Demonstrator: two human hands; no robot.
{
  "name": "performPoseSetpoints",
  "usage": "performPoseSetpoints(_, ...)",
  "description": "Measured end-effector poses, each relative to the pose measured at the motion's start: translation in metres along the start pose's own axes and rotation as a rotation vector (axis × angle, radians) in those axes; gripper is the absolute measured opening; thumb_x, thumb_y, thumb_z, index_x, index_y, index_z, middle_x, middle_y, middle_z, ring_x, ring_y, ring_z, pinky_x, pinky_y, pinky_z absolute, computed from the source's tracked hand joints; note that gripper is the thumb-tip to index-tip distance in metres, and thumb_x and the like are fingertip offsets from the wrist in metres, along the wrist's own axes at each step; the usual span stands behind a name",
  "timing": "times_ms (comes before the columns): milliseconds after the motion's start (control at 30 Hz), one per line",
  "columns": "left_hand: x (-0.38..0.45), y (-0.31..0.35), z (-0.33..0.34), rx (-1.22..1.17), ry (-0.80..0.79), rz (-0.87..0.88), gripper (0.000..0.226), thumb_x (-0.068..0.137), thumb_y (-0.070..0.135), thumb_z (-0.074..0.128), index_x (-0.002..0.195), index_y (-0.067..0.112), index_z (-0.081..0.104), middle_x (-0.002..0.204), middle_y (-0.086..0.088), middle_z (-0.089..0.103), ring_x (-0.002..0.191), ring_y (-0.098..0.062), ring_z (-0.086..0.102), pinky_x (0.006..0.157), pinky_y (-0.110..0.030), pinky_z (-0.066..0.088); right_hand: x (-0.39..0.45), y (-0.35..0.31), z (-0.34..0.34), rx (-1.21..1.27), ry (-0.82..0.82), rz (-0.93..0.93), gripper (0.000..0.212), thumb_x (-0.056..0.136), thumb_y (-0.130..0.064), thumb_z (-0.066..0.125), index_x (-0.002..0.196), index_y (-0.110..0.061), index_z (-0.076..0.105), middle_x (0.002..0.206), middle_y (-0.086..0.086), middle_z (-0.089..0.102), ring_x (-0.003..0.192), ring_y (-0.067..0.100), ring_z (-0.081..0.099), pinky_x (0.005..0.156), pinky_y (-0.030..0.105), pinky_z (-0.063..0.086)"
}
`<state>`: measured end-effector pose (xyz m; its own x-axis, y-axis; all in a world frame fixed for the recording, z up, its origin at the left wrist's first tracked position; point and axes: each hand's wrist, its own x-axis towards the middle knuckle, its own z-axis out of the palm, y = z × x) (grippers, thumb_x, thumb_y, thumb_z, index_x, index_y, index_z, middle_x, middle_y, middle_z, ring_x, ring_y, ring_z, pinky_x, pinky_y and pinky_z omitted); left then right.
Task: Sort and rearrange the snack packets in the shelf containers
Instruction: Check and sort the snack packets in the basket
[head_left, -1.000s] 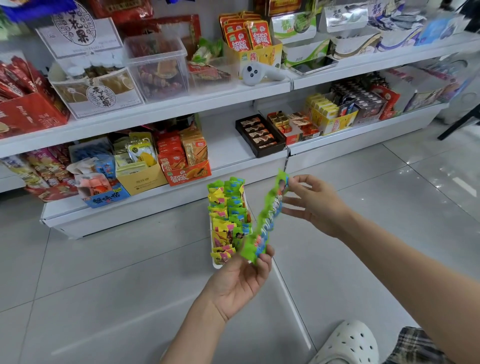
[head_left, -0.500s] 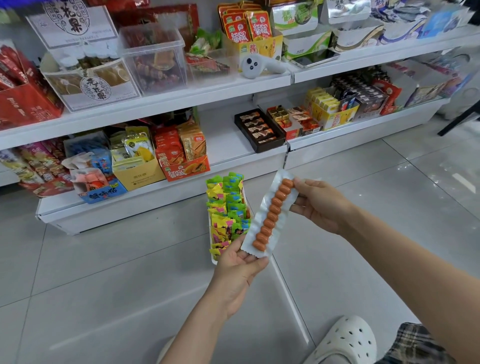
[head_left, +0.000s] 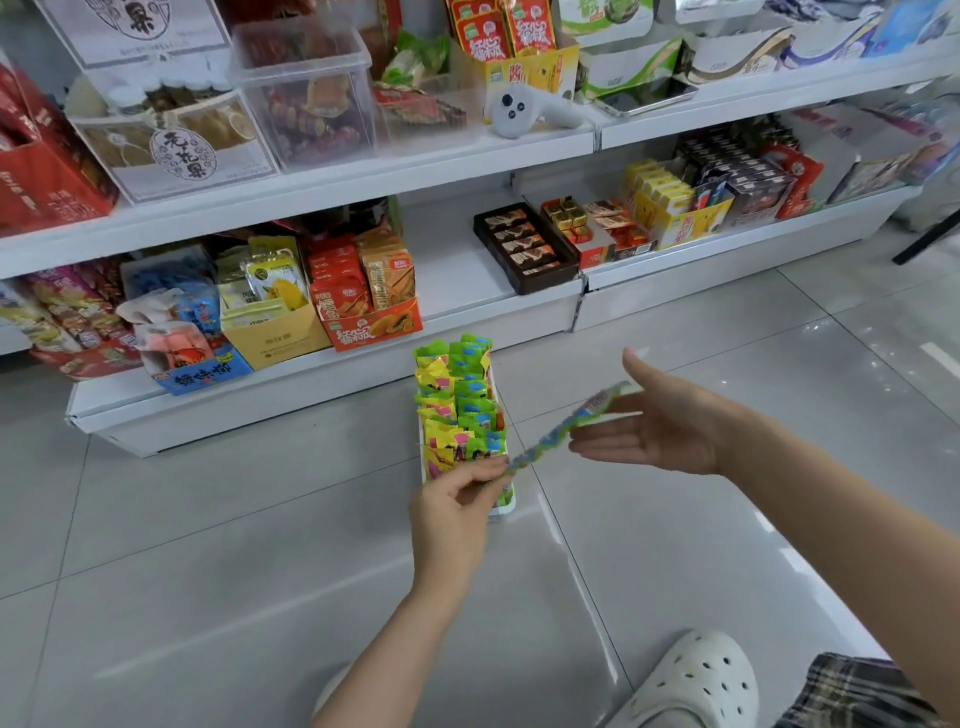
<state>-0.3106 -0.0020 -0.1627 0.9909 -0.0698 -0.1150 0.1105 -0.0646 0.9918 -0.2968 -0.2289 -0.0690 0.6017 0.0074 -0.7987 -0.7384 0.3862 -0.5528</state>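
Note:
A long green and blue snack strip hangs in the air above the floor, seen almost edge-on. My left hand pinches its near end between thumb and fingers. My right hand is spread flat, palm up, and the strip's far end lies across its fingers. Just behind the strip, a narrow white tray stands on the floor tiles, packed with several yellow and green snack packets.
White shelves hold snack boxes: a red papaya box, a yellow box, a dark chocolate tray. A bare stretch of bottom shelf lies between them. A white scanner lies above. My white clog is lower right.
The strip turned from showing its clear back with orange pieces to edge-on. My right hand released its grip and opened flat under the far end. My left hand shifted to a pinch.

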Motion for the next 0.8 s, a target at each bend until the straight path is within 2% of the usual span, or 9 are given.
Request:
performPoseSetpoints(67,0.0,-0.013,-0.001,0.097,-0.048,0.106,0.026,0.076,-0.008,0.075,0.081,0.018,0.076,0.09,0.012,0.076,0.091,-0.006,0.071,0.083,-0.022,0.055,0.003,0.002,-0.008,0.005,0.003,0.045,0.054,0.096,-0.037,0.056,0.12,0.011,0.055,0.109,0.028,0.068,0.09,0.037,0.072,0.067,0.041,0.062)
performPoseSetpoints(167,0.004,-0.038,-0.005,0.305,-0.147,0.267,0.026,0.074,-0.003,0.078,0.09,0.016,0.076,0.101,0.02,0.07,0.1,0.007,0.062,0.09,-0.008,0.043,0.016,0.008,-0.017,-0.157,0.051,0.015,0.036,0.093,-0.012,0.062,0.12,0.012,0.06,0.104,0.016,0.073,0.079,0.022,0.074,0.062,0.027,0.061)
performPoseSetpoints(267,0.021,-0.063,-0.013,0.567,-0.309,0.296,0.053,0.074,-0.01,0.071,0.118,0.019,0.067,0.126,0.018,0.054,0.121,0.005,0.047,0.102,-0.005,0.029,0.034,0.007,-0.029,-0.385,0.205,-0.165,0.026,0.088,-0.014,0.069,0.104,0.007,0.069,0.095,0.014,0.075,0.077,0.018,0.071,0.068,0.025,0.061)
performPoseSetpoints(367,0.047,-0.071,-0.015,0.713,-0.309,0.301,0.059,0.078,-0.011,0.06,0.131,0.014,0.057,0.14,0.003,0.045,0.133,-0.015,0.039,0.112,-0.026,0.032,0.053,0.0,-0.036,-0.776,0.45,-0.419,0.025,0.081,-0.029,0.078,0.079,-0.005,0.072,0.079,0.017,0.072,0.064,0.019,0.06,0.065,0.03,0.054)
performPoseSetpoints(467,0.078,-0.066,-0.007,0.921,-0.424,0.33,0.06,0.088,0.018,0.066,0.142,0.01,0.043,0.152,-0.005,0.036,0.143,-0.022,0.026,0.119,-0.035,0.02,0.063,0.001,-0.033,-1.061,0.504,-0.604,0.026,0.084,-0.032,0.075,0.071,-0.01,0.07,0.055,0.01,0.056,0.047,0.009,0.039,0.044,0.015,0.03)
performPoseSetpoints(533,0.095,-0.067,-0.001,1.093,-0.535,0.336,0.069,0.091,0.033,0.063,0.149,0.013,0.032,0.155,-0.005,0.031,0.145,-0.022,0.021,0.12,-0.032,0.012,0.066,0.003,-0.028,-1.136,0.499,-0.671,0.02,0.086,-0.03,0.072,0.071,-0.017,0.07,0.051,0.002,0.05,0.044,0.01,0.038,0.041,0.015,0.031)
performPoseSetpoints(600,0.104,-0.071,0.002,1.218,-0.587,0.337,0.069,0.092,0.038,0.059,0.15,0.014,0.029,0.151,-0.006,0.036,0.143,-0.025,0.024,0.119,-0.034,0.013,0.069,0.004,-0.026,-1.208,0.479,-0.709,0.026,0.088,-0.03,0.07,0.063,-0.025,0.064,0.052,0.003,0.049,0.048,0.012,0.037,0.045,0.016,0.033)
performPoseSetpoints(667,0.103,-0.079,0.002,1.259,-0.562,0.362,0.062,0.091,0.037,0.059,0.145,0.012,0.039,0.137,-0.01,0.048,0.132,-0.031,0.036,0.115,-0.038,0.022,0.071,0.003,-0.024,-1.265,0.446,-0.76,0.035,0.089,-0.027,0.069,0.057,-0.031,0.055,0.05,-0.001,0.045,0.048,0.013,0.036,0.047,0.015,0.034)
performPoseSetpoints(800,0.09,-0.099,-0.007,1.097,-0.529,0.438,0.036,0.082,0.019,0.067,0.116,0.007,0.067,0.107,-0.012,0.061,0.104,-0.033,0.054,0.096,-0.039,0.044,0.07,0.002,-0.011,-1.268,0.381,-0.86,0.012,0.09,-0.021,0.068,0.081,-0.021,0.075,0.057,-0.008,0.058,0.06,-0.005,0.051,0.052,0.008,0.036)
